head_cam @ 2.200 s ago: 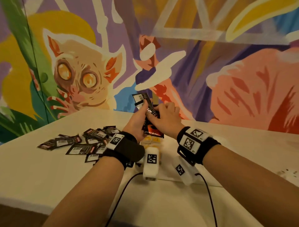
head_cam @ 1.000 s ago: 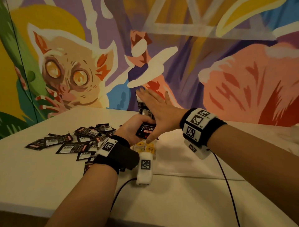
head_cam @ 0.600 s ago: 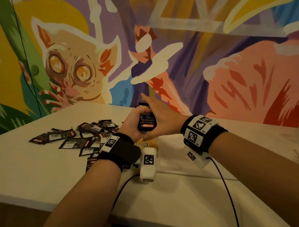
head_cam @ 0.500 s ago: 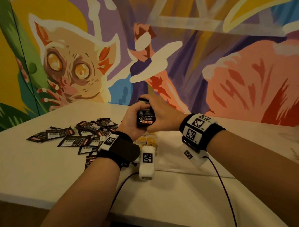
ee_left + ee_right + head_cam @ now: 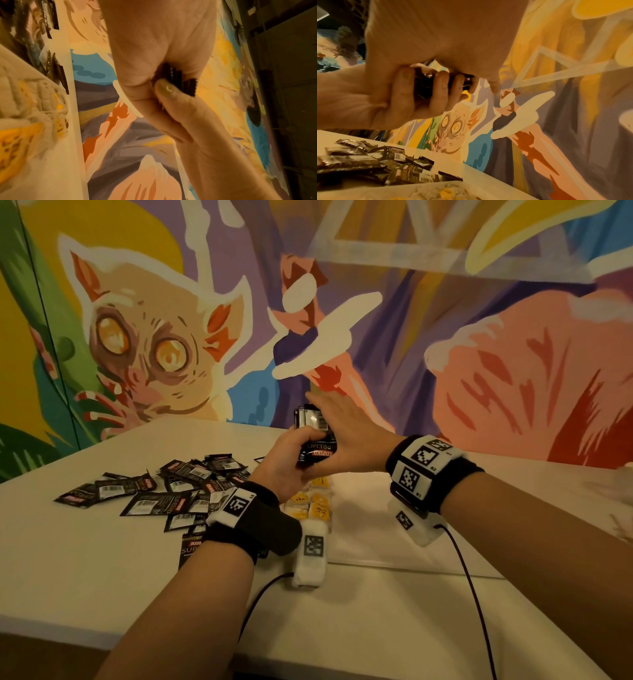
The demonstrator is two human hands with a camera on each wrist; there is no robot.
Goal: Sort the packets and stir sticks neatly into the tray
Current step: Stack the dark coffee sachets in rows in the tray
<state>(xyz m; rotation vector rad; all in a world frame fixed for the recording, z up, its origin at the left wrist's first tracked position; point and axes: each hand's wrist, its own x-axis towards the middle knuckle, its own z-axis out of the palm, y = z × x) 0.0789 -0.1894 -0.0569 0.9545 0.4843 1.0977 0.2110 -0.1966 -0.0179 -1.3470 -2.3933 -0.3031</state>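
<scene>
My left hand (image 5: 289,462) grips a squared stack of black coffee packets (image 5: 313,451) upright, a little above the left end of the white tray (image 5: 380,534). In the left wrist view the thumb pinches the packets' serrated edges (image 5: 174,75). My right hand (image 5: 346,429) lies flat against the stack's right side with straight fingers pointing away from me. The right wrist view shows the left hand's fingers (image 5: 440,88) curled round the dark stack (image 5: 423,86) under my right palm. White tea bags with yellow tags (image 5: 310,505) fill the tray's left compartment. I see no stir sticks.
Several loose black packets (image 5: 171,494) lie scattered on the white table (image 5: 85,570), left of the tray. A painted mural wall stands right behind the table. Cables run from both wrist cameras across the table's near part.
The fanned packets were gathered into a tight stack. My right hand cupped over the stack's top half a second ago; its fingers have since straightened flat along the side.
</scene>
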